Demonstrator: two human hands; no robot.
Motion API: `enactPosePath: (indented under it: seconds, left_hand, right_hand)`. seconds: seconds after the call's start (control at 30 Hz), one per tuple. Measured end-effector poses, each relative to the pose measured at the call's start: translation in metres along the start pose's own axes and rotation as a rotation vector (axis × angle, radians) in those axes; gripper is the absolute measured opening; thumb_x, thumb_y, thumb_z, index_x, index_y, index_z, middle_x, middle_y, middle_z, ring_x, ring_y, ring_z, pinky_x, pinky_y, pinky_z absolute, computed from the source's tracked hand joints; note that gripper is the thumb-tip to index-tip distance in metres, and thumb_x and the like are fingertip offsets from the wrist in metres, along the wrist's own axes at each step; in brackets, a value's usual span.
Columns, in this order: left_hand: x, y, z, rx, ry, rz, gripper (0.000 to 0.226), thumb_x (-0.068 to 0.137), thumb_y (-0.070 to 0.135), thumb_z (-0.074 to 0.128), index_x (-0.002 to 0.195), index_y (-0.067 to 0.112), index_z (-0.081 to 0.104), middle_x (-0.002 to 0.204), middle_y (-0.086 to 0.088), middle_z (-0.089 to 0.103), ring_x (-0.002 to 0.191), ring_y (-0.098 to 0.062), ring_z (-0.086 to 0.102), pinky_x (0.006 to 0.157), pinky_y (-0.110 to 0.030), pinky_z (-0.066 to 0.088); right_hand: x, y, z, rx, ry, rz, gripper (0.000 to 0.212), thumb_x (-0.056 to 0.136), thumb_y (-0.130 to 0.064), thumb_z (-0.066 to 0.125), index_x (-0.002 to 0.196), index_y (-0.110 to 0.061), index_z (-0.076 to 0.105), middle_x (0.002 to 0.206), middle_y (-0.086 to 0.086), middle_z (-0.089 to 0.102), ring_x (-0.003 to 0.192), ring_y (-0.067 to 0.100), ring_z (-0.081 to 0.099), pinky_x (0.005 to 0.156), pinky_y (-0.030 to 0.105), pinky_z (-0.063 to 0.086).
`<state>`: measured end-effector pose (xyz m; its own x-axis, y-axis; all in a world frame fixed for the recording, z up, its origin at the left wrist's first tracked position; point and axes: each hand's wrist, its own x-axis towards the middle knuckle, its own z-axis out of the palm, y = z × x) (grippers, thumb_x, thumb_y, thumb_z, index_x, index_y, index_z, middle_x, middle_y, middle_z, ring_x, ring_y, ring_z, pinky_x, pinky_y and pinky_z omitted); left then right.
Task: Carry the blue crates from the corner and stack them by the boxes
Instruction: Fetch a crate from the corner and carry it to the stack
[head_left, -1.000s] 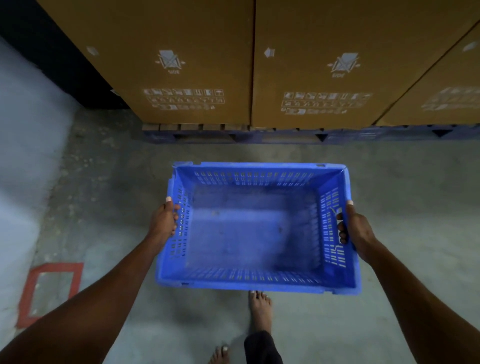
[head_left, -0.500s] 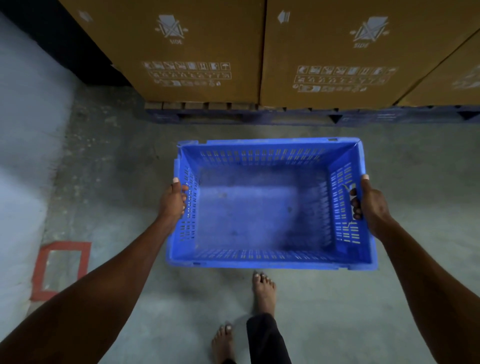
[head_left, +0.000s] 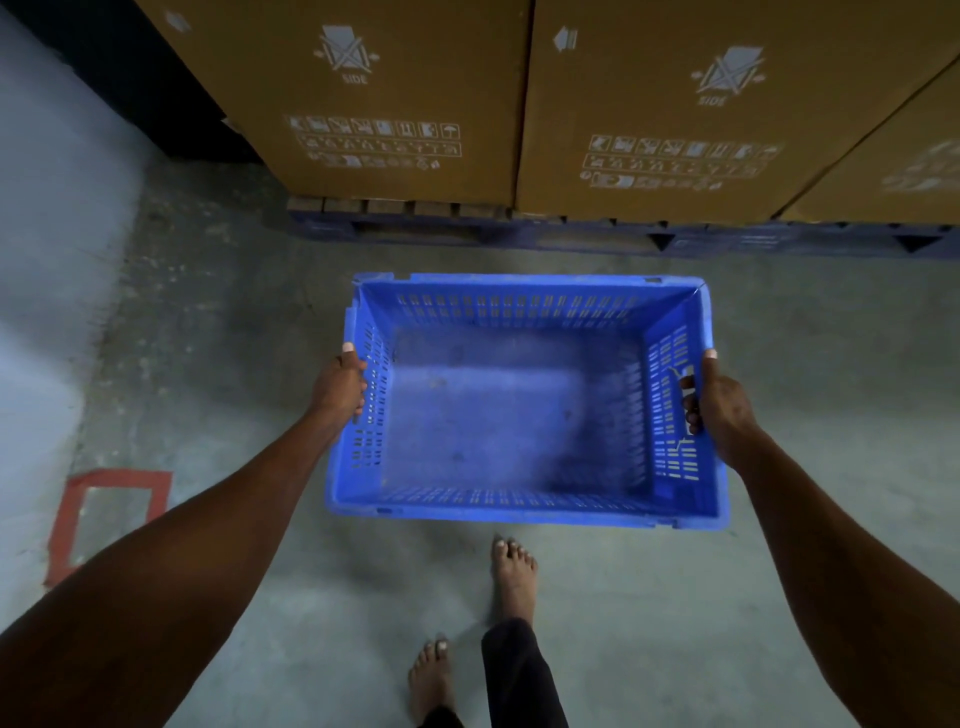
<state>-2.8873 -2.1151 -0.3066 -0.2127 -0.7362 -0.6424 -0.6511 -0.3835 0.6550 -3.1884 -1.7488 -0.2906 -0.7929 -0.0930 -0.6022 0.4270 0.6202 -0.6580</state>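
An empty blue crate (head_left: 509, 306) with slotted walls hangs in front of me above the concrete floor. My left hand (head_left: 340, 387) grips its left wall and my right hand (head_left: 719, 402) grips its right wall, fingers through the handle slot. Large brown cardboard boxes (head_left: 374, 104) stand just beyond the crate on a dark pallet (head_left: 467, 231). No other crate is in view.
A pale wall (head_left: 47, 218) runs along the left. A red tape rectangle (head_left: 111, 512) marks the floor at lower left. My bare feet (head_left: 511, 571) stand on the concrete below the crate. A dark gap opens left of the boxes.
The boxes have grown nearer and larger as I stepped forward. The crate stays held in both hands, now a little closer to the pallet.
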Motion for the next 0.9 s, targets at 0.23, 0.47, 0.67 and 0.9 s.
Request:
enactPosePath:
  seconds: [0.23,0.47,0.67,0.9]
  left_hand:
    - [-0.019,0.004,-0.018,0.378,0.137,0.134,0.062,0.093,0.061,0.042,0.116,0.007,0.064,0.118,-0.023,0.067,0.112,-0.04,0.063,0.094,-0.047,0.05]
    - [-0.167,0.042,-0.055,0.632,0.292,0.522,0.056,0.102,0.047,0.047,0.149,0.016,0.046,0.154,-0.013,0.044,0.141,-0.034,0.041,0.11,-0.049,0.034]
    - [-0.312,0.057,-0.121,0.791,0.502,0.648,0.062,0.101,0.052,0.04,0.156,0.023,0.037,0.163,-0.01,0.032,0.148,-0.033,0.032,0.115,-0.047,0.03]
    - [-0.455,0.018,-0.211,0.669,0.748,0.454,0.065,0.101,0.053,0.041,0.159,0.027,0.028,0.168,-0.007,0.019,0.155,-0.03,0.015,0.121,-0.05,0.022]
  right_hand:
    - [-0.014,-0.008,-0.016,-0.314,0.019,-0.104,0.085,0.077,-0.076,0.041,0.114,-0.003,0.06,0.104,0.025,0.068,0.085,0.036,0.066,0.075,0.041,0.051]
    - [-0.146,-0.065,-0.015,-0.608,0.1,-0.448,0.073,0.092,-0.058,0.048,0.152,-0.018,0.039,0.153,0.017,0.042,0.137,0.042,0.039,0.11,0.054,0.03]
    - [-0.302,-0.13,0.001,-0.613,0.056,-0.751,0.076,0.09,-0.067,0.036,0.156,-0.028,0.034,0.163,0.007,0.028,0.151,0.036,0.018,0.119,0.056,0.015]
    - [-0.46,-0.151,0.03,-0.679,-0.278,-1.087,0.069,0.098,-0.065,0.034,0.159,-0.04,0.013,0.169,-0.003,0.003,0.154,0.022,-0.011,0.122,0.051,0.001]
